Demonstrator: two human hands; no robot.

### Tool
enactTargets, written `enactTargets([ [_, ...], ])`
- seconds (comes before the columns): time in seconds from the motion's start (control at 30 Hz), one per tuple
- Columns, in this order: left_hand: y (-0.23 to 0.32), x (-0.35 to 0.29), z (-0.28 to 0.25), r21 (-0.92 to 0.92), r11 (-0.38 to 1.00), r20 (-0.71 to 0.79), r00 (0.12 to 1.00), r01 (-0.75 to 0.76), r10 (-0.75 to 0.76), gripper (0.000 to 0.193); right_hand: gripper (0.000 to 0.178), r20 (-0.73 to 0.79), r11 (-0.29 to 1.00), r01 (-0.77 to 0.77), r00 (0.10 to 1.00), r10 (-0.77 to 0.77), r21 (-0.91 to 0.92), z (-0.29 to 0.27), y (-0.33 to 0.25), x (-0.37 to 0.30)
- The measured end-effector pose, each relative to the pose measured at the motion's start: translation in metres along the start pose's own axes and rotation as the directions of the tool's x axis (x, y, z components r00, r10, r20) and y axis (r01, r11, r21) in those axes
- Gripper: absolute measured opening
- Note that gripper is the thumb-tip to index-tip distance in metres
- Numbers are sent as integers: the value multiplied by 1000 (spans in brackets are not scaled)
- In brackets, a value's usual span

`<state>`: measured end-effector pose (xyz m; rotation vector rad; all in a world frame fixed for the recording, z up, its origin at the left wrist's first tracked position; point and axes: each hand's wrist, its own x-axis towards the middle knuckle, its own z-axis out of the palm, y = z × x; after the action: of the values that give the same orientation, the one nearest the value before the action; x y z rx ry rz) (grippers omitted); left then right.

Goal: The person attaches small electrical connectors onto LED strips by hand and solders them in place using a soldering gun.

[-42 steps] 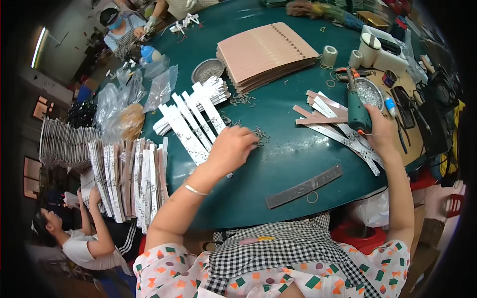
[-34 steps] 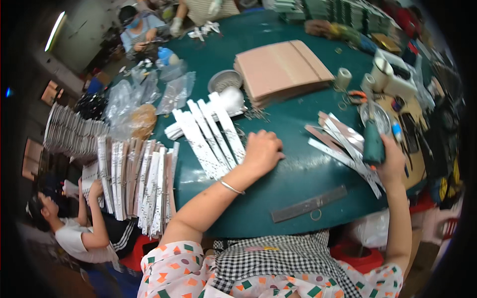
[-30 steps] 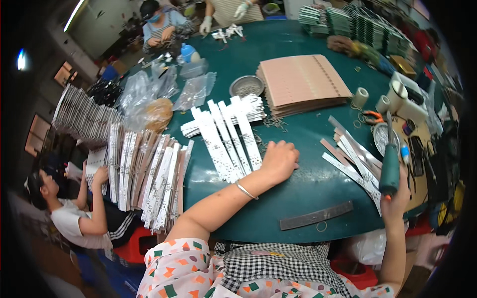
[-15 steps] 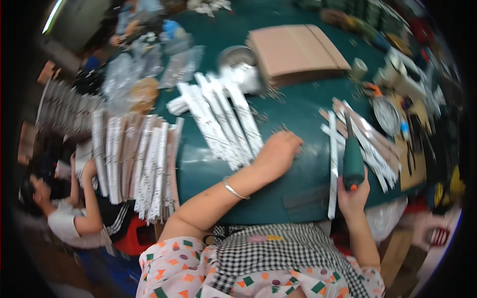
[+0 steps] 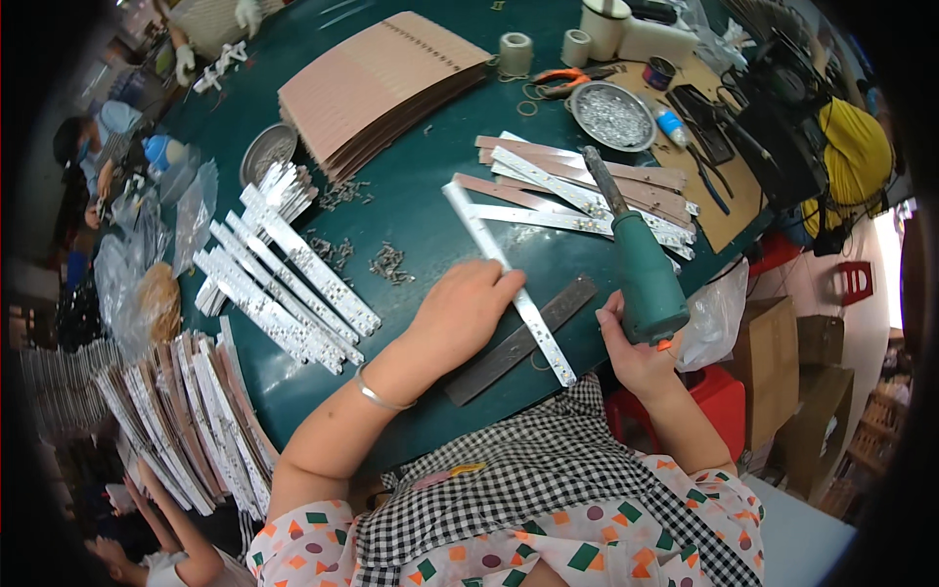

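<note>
So the left hand [image 5: 458,315] is flat on a long white LED strip board [image 5: 509,282], fingers spread over its middle and pinning it down where it crosses the dark grey metal bar [image 5: 523,338] on the round green tabletop [image 5: 421,210]. The right hand [image 5: 636,354], just right of that bar, has its fingers wrapped tight around the green electric screwdriver [image 5: 641,266], bit pointing up and away, not touching the strip. Looks to me like the lining-up step: strip placed, driving not started. Next move probably calls for a screw from the loose little pile [image 5: 388,262] up-left of the bar, then tipping the bit down square onto a hole while the strip stays pinned.
</note>
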<state>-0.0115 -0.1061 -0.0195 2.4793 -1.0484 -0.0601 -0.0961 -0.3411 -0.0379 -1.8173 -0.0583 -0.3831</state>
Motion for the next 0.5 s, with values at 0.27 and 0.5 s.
enactTargets([
  [0.27,0,-22,-14,-87,995,-112,991,58,-68,37,43,57,996,39,997,-43,82,3,7,0],
  [0.5,-11,-40,-19,-878,330,68,774,346,-629,17,29,218,980,9,974,-53,200,32,-22,30],
])
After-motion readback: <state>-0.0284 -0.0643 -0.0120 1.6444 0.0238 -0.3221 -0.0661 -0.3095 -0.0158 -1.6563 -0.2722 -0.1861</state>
